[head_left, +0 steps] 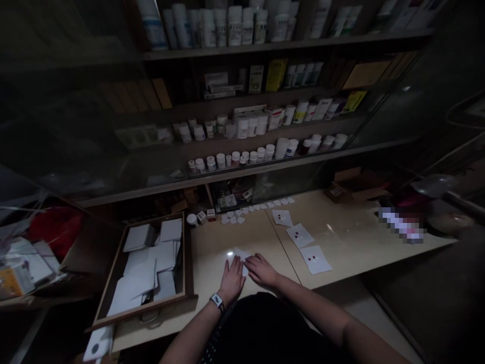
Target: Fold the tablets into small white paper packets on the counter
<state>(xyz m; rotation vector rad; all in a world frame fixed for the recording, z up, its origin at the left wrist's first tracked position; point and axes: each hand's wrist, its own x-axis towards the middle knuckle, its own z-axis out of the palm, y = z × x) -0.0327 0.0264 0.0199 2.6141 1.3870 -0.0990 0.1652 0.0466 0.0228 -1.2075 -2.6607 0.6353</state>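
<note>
Counter: cream counter [333, 242], medicine bottles [235, 156] on glass shelves [242, 169] above.
Paper: white sheet [239, 254] on the counter, under both hands.
Hands: left hand [232, 279], right hand [261, 270] flat on it, fingers [252, 262] extended, unclenched.

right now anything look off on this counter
Small white paper squares lie loosely scattered near the back edge of the counter, not stacked, and the sheets in the open drawer sit askew, overlapping at odd angles.
</note>
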